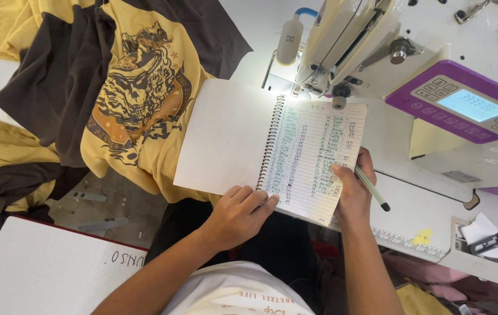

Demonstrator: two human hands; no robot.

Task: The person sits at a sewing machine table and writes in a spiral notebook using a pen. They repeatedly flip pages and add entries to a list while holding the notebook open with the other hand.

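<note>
A spiral-bound notebook (272, 146) lies open across the near edge of the desk (418, 216), its lined right page filled with handwritten columns, its left page blank. The left hand (238, 214) rests with fingers curled on the lower edge by the wire spine, seemingly to keep the pages flat. The right hand (351, 186) pins the right page's margin with its thumb while closed around a slim green pen (371, 188), the dark tip pointing away to the right, so the pen is parked rather than writing. Just beyond stands a cream sewing machine (365, 41) with a purple control panel (464, 105). Soft yellow and dark brown printed garments (138, 99) lie heaped at the far left.
</note>
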